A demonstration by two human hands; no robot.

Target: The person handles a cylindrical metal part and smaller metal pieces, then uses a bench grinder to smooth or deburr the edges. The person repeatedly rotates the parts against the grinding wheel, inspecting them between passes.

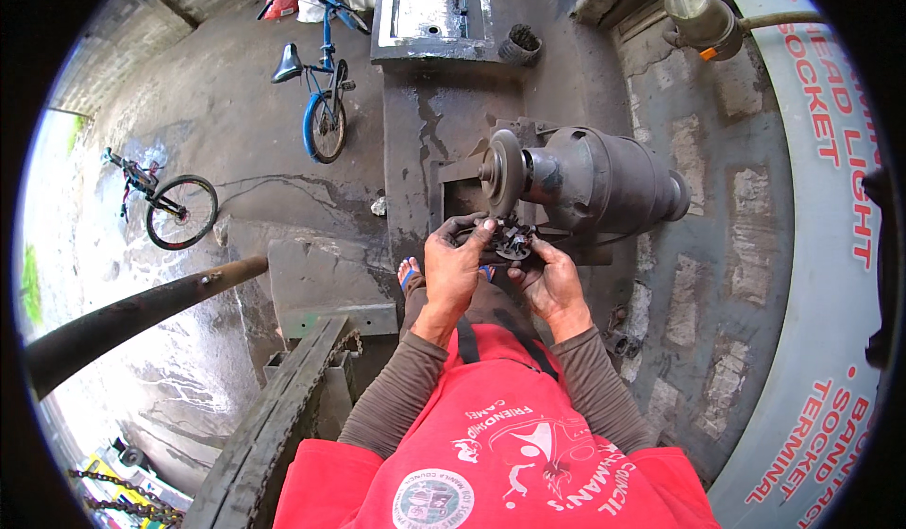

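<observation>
Red cloth of the shirt [415,472] filled the near side, with grey-brown sleeves [401,387] running forward from it. Ahead of them, the left hand [451,263] and right hand [549,282] met over the lap, both forearms angled inward and the wrists bent toward each other. Each hand was pinching one side of a dark metal part [515,243], held between them just by the grinding wheel [507,172]; whether it touched the wheel, I could not tell. The part looked stiff and fairly light, perhaps slick with grime, its small projections possibly easy to bend; its outer edges seemed the safest grip. Beyond stood the motor [604,178], to the wheel's right, and farther off a metal trough [434,54] and a blue bicycle [327,52].
</observation>
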